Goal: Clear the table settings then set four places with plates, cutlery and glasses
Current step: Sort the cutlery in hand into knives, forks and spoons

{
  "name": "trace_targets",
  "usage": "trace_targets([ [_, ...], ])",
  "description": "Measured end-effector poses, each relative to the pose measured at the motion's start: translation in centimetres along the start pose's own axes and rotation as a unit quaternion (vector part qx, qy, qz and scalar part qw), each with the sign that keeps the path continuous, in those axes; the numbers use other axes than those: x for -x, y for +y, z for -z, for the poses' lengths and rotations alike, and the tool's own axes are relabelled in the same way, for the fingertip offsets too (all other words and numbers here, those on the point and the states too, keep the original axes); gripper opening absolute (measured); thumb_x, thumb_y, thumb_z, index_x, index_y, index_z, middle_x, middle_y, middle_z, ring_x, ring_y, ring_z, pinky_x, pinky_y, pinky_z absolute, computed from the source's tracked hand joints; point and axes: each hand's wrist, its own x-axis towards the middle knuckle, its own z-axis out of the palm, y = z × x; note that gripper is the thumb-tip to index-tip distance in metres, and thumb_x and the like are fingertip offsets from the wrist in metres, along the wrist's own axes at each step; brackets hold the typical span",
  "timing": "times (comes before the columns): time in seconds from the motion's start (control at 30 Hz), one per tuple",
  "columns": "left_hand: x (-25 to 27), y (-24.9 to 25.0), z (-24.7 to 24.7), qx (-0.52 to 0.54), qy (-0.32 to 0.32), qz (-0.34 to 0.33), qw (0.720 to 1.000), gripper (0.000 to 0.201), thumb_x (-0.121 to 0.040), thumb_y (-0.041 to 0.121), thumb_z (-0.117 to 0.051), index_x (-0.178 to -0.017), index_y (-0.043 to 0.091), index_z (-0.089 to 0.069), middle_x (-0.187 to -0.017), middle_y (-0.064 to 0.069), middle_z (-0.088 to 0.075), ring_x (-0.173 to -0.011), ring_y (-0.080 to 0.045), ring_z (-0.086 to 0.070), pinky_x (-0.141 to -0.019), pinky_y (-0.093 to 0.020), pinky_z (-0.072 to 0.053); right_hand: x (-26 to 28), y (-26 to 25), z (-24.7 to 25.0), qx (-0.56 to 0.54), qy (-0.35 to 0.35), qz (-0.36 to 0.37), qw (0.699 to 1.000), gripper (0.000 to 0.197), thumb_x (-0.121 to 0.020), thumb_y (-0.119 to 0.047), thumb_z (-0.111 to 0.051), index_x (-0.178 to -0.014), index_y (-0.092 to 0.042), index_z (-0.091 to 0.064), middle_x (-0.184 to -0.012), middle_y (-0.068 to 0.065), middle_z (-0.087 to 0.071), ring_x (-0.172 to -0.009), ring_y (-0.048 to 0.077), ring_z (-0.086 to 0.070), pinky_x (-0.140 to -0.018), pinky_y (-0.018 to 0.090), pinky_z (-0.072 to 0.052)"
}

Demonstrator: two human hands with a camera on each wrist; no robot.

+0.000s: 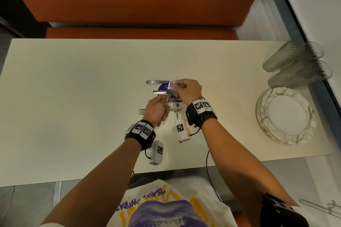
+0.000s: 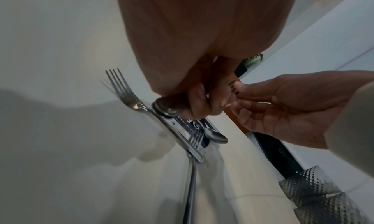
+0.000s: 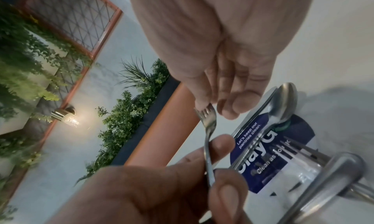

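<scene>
My left hand (image 1: 162, 108) grips the handle of a steel fork (image 1: 168, 94) and holds it tilted above the cream table (image 1: 73, 88). With thumb and fingers, my right hand (image 1: 178, 86) pinches that fork's tines (image 3: 205, 114). Under both hands several more forks, spoons and knives lie crossed on a round blue sticker (image 3: 269, 155). One spoon (image 3: 285, 102) and another fork (image 2: 121, 86) show clearly there. A stack of marbled plates (image 1: 285, 118) sits at the table's right end, with several clear textured glasses (image 1: 295, 64) beyond it.
An orange bench seat (image 1: 140, 31) runs along the table's far side. A dark-framed wall edge (image 1: 313, 57) borders the table on the right, close to the glasses. Bare tabletop spreads to the left of the cutlery.
</scene>
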Motion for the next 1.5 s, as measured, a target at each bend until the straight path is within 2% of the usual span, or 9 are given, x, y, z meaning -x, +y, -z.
trace_targets([
  [0.23,0.0,0.0,0.2,0.007,-0.017,-0.034,0.999,0.031,-0.109,0.015,-0.041,-0.106,-0.001,-0.067,-0.064,-0.01,-0.06,-0.048,-0.023,-0.053,-0.042,-0.026,-0.037,-0.5,0.1,0.2,0.012,-0.008,0.014,1.0,0.016,-0.089,-0.021,-0.076,-0.1,-0.009,-0.078,-0.079,0.004,-0.076,-0.061,0.015,-0.071,-0.065,0.03,-0.062],
  [0.4,-0.5,-0.4,0.1,-0.057,0.006,-0.04,0.998,0.028,-0.109,0.019,-0.041,-0.096,0.009,-0.064,-0.065,-0.001,-0.055,-0.048,-0.013,-0.045,-0.04,-0.022,-0.034,-0.6,0.2,0.1,0.008,-0.019,0.037,0.999,0.018,-0.088,-0.025,-0.077,-0.1,-0.013,-0.076,-0.08,0.002,-0.075,-0.062,0.013,-0.071,-0.064,0.028,-0.06],
  [0.6,-1.4,-2.1,2.1,-0.124,0.092,-0.062,0.986,0.029,-0.105,0.018,-0.039,-0.094,0.02,-0.066,-0.085,0.001,-0.065,-0.077,-0.021,-0.059,-0.072,-0.032,-0.047,-0.4,1.8,-1.0,0.087,-0.053,0.077,0.992,0.011,-0.092,-0.021,-0.07,-0.1,-0.017,-0.076,-0.094,-0.003,-0.074,-0.083,0.01,-0.067,-0.077,0.022,-0.055],
  [0.67,-1.2,-2.5,3.3,-0.129,0.115,-0.055,0.983,0.029,-0.106,0.015,-0.038,-0.096,0.019,-0.065,-0.089,-0.003,-0.067,-0.081,-0.025,-0.065,-0.075,-0.034,-0.052,0.1,2.3,-2.1,0.138,-0.107,0.106,0.979,0.014,-0.091,-0.013,-0.067,-0.101,-0.017,-0.076,-0.095,-0.005,-0.073,-0.085,0.008,-0.064,-0.078,0.019,-0.052],
  [0.8,-0.9,-3.0,5.7,-0.125,0.16,-0.044,0.978,0.025,-0.103,0.013,-0.039,-0.096,0.018,-0.063,-0.089,-0.004,-0.067,-0.077,-0.02,-0.062,-0.069,-0.031,-0.05,1.2,2.6,-5.2,0.278,-0.229,0.154,0.92,0.023,-0.09,-0.014,-0.069,-0.113,-0.017,-0.072,-0.107,0.0,-0.068,-0.098,0.016,-0.063,-0.092,0.035,-0.055],
  [0.93,-1.1,-3.9,7.6,-0.101,0.195,-0.047,0.974,0.026,-0.098,0.026,-0.038,-0.087,0.025,-0.061,-0.087,-0.005,-0.069,-0.073,-0.024,-0.061,-0.074,-0.041,-0.055,1.7,2.8,-6.9,0.372,-0.259,0.173,0.874,0.022,-0.093,-0.02,-0.067,-0.116,-0.018,-0.067,-0.117,0.004,-0.062,-0.112,0.024,-0.054,-0.099,0.038,-0.048],
  [1.2,-1.4,-3.1,8.8,0.008,0.25,-0.013,0.968,0.03,-0.109,0.018,-0.034,-0.09,0.018,-0.058,-0.082,-0.005,-0.074,-0.074,-0.028,-0.073,-0.064,-0.037,-0.052,1.1,0.7,-5.2,0.269,-0.24,0.139,0.922,0.007,-0.093,-0.01,-0.066,-0.098,-0.011,-0.071,-0.096,0.001,-0.068,-0.088,0.017,-0.064,-0.085,0.033,-0.056],
  [1.33,-1.5,-1.8,7.3,0.073,0.211,-0.021,0.975,0.028,-0.111,0.017,-0.034,-0.098,0.01,-0.058,-0.087,-0.014,-0.074,-0.081,-0.036,-0.076,-0.066,-0.041,-0.059,0.6,-1.0,-4.3,0.172,-0.179,0.141,0.958,0.004,-0.092,-0.015,-0.07,-0.096,-0.015,-0.069,-0.084,-0.008,-0.064,-0.073,0.002,-0.057,-0.068,0.015,-0.046],
  [1.5,-1.6,-0.1,4.4,0.079,0.133,-0.021,0.988,0.026,-0.111,0.019,-0.039,-0.108,0.006,-0.061,-0.09,-0.018,-0.077,-0.077,-0.032,-0.078,-0.058,-0.038,-0.062,0.9,-2.4,-4.6,0.033,-0.123,0.08,0.989,0.011,-0.089,-0.019,-0.074,-0.098,-0.012,-0.075,-0.089,0.0,-0.075,-0.083,0.016,-0.071,-0.08,0.032,-0.059],
])
